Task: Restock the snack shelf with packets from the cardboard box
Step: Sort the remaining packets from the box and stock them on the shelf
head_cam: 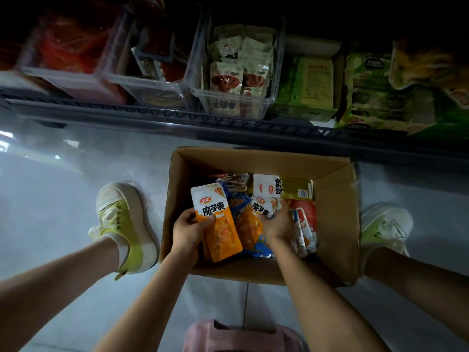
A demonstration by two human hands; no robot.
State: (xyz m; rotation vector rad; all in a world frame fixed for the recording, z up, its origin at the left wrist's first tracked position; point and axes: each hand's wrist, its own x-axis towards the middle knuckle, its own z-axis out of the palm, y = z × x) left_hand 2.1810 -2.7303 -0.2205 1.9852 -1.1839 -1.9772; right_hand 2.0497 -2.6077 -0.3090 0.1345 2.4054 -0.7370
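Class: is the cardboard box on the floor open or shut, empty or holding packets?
Open, holding packets: the cardboard box has no flaps over its top, and mixed packets lie loose inside.

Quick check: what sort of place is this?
Probably a shop aisle or stockroom: a low wire shelf holding clear bins of snack packets, and an open cardboard box on the tiled floor.

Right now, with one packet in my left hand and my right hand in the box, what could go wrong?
The left hand holds the orange packet by one side edge; it could slip back into the box. The right hand is blurred among mixed packets, so it may grab a blue packet instead. The shelf is dim, so a packet could land in the wrong bin.
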